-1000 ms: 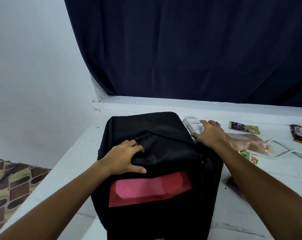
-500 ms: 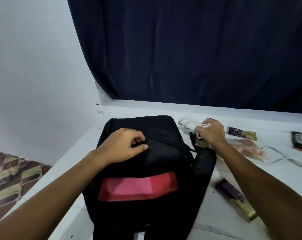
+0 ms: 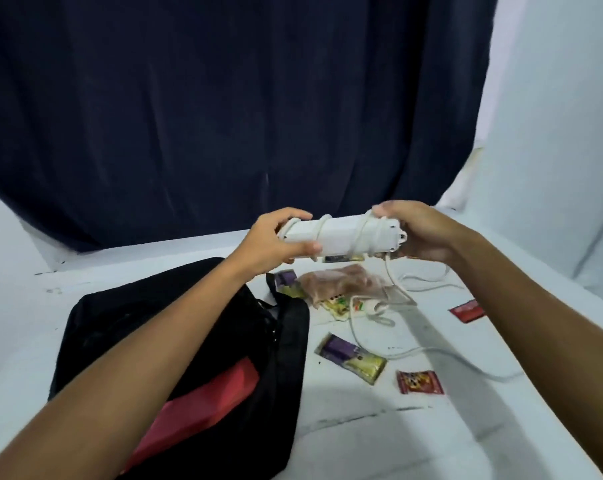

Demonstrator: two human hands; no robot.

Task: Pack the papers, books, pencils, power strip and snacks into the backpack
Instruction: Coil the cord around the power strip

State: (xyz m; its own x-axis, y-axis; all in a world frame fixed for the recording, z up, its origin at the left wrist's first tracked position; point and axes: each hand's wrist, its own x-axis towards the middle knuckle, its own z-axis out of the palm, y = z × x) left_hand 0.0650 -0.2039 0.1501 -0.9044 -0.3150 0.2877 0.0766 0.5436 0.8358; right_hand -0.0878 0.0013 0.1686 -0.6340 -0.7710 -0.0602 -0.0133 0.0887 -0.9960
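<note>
Above table, hands (image 3: 275, 237) around power strip (image 3: 341, 237)

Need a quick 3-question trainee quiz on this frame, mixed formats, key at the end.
1. True or false: both hands hold the white power strip above the table.
2. Multiple choice: the cord is (A) fully wound on the strip, (B) partly wound, with the rest trailing onto the table, (C) inside the backpack.
3. Fill in: the purple-and-yellow snack packet lies to the ___ of the backpack, as the camera sees it.

Key: 1 true, left hand and right hand each grip an end. 2 B. 3 right.
</note>
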